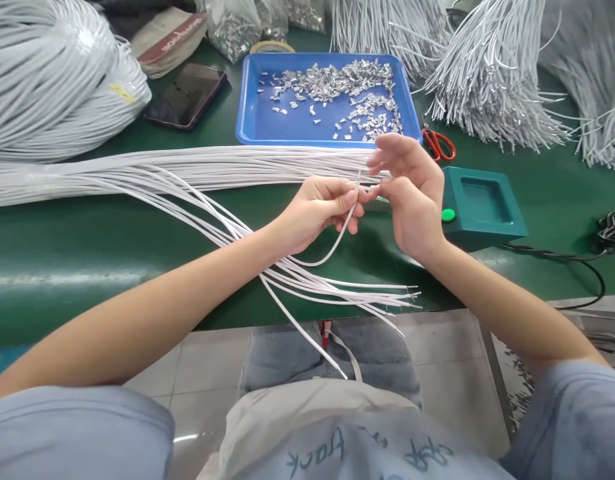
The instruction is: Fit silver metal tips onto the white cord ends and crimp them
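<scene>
My left hand (332,203) pinches a white wire (343,230) between thumb and fingers, close to its end. That end points upward past the fingertips and looks bare at the tip, and the rest curves down to the left. Just to the right, my right hand (412,197) has its upper fingers raised and apart from the thumb. Its thumb tip comes up close to the left fingertips; whether they touch, I cannot tell. Under my left forearm, several loose white wires (332,288) fan out toward the table's front edge, some with bare or metal-tipped ends.
Behind my hands lies a long white wire bundle (197,163). A blue tray (275,130) holds small metal terminals. Red-handled scissors (440,145) and a green box (480,207) with a cable are at right. A phone (186,97), coiled wire (52,80) and wire bunches (502,73) lie farther back.
</scene>
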`<move>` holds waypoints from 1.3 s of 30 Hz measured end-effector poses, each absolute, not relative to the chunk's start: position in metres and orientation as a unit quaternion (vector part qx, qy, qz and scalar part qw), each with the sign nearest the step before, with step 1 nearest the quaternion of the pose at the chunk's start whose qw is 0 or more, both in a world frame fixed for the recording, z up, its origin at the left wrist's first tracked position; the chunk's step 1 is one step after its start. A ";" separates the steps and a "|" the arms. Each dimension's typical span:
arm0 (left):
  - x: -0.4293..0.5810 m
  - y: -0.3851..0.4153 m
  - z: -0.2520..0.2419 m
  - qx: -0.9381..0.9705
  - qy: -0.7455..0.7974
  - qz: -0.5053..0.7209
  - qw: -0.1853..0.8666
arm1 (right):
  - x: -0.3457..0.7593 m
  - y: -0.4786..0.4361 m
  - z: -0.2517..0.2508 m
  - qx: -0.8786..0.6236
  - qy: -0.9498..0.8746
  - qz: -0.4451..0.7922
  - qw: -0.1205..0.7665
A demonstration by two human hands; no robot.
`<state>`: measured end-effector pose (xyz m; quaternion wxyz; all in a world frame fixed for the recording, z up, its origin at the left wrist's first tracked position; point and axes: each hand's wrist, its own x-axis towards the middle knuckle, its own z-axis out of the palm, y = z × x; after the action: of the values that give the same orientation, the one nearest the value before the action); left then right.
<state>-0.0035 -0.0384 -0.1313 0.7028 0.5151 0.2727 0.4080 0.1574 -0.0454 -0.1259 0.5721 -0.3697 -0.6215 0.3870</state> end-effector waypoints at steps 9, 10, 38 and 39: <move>-0.004 -0.038 -0.133 0.505 0.264 0.408 0.714 | 0.156 -0.057 -0.120 -0.401 -0.664 0.354 0.523; -0.004 -0.038 -0.132 0.502 0.262 0.408 0.716 | 0.156 -0.057 -0.120 -0.407 -0.663 0.349 0.522; -0.006 -0.038 -0.132 0.466 0.281 0.424 0.724 | 0.157 -0.046 -0.127 -0.404 -0.674 0.250 0.566; -0.006 -0.038 -0.132 0.469 0.278 0.422 0.724 | 0.157 -0.045 -0.128 -0.402 -0.675 0.267 0.558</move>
<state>-0.0062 -0.0384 -0.1318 0.7245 0.4689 0.2777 0.4221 0.1567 -0.0453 -0.1276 0.5578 -0.4022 -0.6753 0.2665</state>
